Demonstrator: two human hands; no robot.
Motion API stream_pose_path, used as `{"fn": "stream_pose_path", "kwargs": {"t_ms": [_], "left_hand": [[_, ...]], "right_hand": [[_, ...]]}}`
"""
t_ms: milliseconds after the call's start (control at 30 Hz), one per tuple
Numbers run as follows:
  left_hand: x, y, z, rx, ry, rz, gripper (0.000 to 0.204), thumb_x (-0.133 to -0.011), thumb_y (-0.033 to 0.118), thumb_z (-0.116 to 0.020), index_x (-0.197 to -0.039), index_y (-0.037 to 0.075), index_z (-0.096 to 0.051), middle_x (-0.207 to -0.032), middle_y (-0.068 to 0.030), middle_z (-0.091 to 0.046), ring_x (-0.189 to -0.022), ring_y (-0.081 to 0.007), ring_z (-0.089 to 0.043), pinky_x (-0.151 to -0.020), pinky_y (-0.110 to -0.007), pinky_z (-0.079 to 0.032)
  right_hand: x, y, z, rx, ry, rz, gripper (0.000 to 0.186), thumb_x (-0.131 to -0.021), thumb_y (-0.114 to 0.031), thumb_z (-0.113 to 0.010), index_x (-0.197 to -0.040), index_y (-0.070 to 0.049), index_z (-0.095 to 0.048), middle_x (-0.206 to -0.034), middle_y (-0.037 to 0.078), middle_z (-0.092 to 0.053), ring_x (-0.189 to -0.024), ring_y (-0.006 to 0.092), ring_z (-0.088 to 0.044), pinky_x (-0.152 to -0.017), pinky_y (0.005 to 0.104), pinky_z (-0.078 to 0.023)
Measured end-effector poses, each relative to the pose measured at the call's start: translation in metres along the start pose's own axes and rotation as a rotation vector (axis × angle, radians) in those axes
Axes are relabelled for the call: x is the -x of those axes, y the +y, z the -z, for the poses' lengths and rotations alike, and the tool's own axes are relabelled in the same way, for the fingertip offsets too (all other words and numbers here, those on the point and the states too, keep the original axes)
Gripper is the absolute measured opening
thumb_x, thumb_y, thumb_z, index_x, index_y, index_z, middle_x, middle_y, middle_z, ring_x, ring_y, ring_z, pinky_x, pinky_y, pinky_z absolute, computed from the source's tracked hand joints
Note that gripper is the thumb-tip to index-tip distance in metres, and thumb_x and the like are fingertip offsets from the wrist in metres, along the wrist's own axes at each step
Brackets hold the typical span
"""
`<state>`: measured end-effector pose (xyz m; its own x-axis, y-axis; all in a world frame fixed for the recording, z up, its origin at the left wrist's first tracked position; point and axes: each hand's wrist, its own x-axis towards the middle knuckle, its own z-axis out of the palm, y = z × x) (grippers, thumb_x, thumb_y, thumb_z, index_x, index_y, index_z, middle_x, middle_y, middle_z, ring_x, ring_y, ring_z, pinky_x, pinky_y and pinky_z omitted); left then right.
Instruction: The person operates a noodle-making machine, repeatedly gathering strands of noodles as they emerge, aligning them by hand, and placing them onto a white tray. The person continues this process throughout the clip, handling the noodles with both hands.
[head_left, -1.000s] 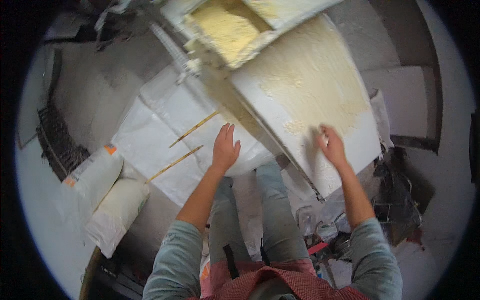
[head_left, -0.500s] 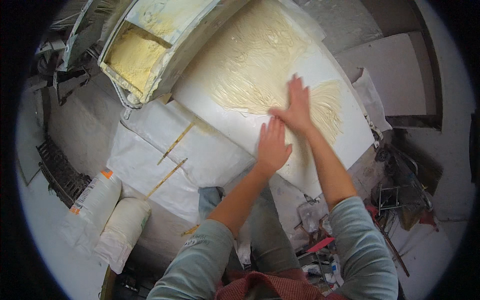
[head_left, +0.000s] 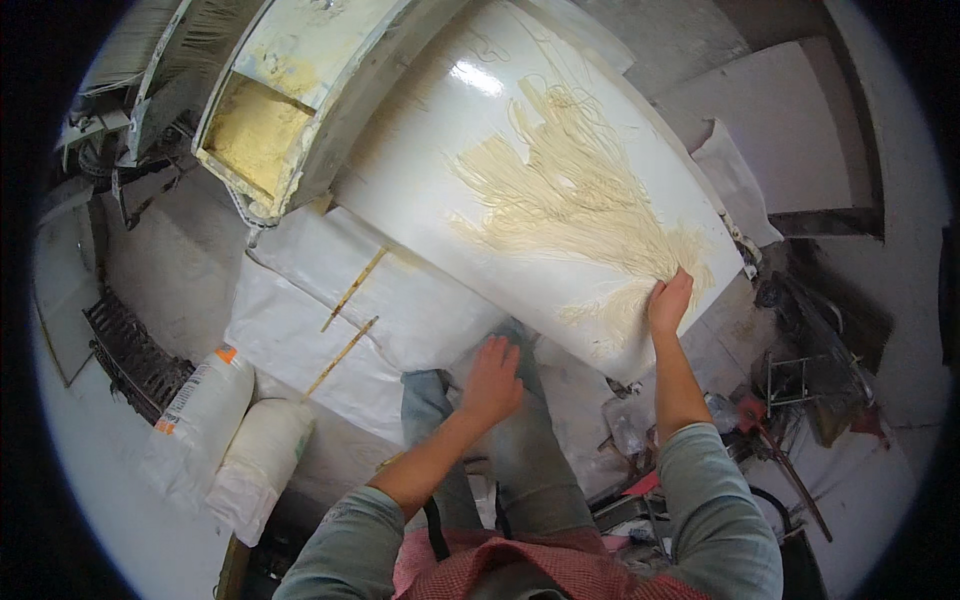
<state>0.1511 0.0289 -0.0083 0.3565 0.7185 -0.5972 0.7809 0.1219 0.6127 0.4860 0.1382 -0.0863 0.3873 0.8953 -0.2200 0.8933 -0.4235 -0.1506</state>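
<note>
Pale yellow noodle strands (head_left: 605,215) lie fanned out over a smooth white work surface (head_left: 400,190). At their near right end, my right hand (head_left: 670,300) is closed around gathered strands, close to the surface's right corner. Loose strands trail from this grip toward the far left. My left hand (head_left: 494,382) is off the noodles, above my thigh and short of the surface's near edge. Its fingers are extended and slightly bent, with nothing in them.
A machine with a tray of yellow powder (head_left: 255,130) stands at the far left of the surface. White sheeting (head_left: 310,330) with two thin sticks (head_left: 355,290) lies at left, beside filled white sacks (head_left: 262,455). A metal frame (head_left: 790,380) and clutter stand at right.
The noodles have been drawn toward the near right, baring the surface at far left. My right hand has moved nearer and closed on strands; my left hand has withdrawn toward my thigh.
</note>
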Motion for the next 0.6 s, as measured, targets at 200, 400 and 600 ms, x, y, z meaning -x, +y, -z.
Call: {"fn": "stream_pose_path", "kwargs": {"t_ms": [200,400,600], "left_hand": [[-0.041,0.006,0.036,0.318,0.09,-0.029,0.069,-0.079,0.018,-0.067,-0.137,-0.004,-0.036,-0.141,-0.0279,-0.035,-0.133,-0.0415,-0.033,-0.11,-0.047,-0.029],[-0.079,0.033,0.098,0.406,0.402,-0.323,0.086,-0.071,0.021,-0.075,-0.142,-0.001,-0.031,-0.142,-0.0259,-0.035,-0.132,-0.042,-0.035,-0.11,-0.05,-0.027],[-0.06,0.025,0.132,0.7,0.275,-0.612,0.048,-0.067,0.02,-0.078,-0.111,0.01,-0.061,-0.113,-0.0079,-0.064,-0.116,-0.0304,-0.055,-0.113,-0.05,-0.025]], "right_hand": [[-0.009,-0.058,0.023,-0.414,-0.471,0.017,0.045,-0.072,-0.013,-0.067,-0.11,0.007,-0.056,-0.097,0.024,-0.061,-0.093,0.0375,-0.059,-0.084,0.0396,-0.047],[0.02,-0.177,0.135,-0.382,-1.037,0.601,0.033,-0.066,-0.01,-0.067,-0.096,0.001,-0.057,-0.086,0.019,-0.061,-0.08,0.0317,-0.06,-0.073,0.0369,-0.048],[0.054,-0.263,0.218,-0.456,-1.18,0.763,0.03,-0.065,-0.012,-0.066,-0.092,-0.001,-0.057,-0.088,0.018,-0.06,-0.084,0.0398,-0.059,-0.074,0.0412,-0.048]]}}
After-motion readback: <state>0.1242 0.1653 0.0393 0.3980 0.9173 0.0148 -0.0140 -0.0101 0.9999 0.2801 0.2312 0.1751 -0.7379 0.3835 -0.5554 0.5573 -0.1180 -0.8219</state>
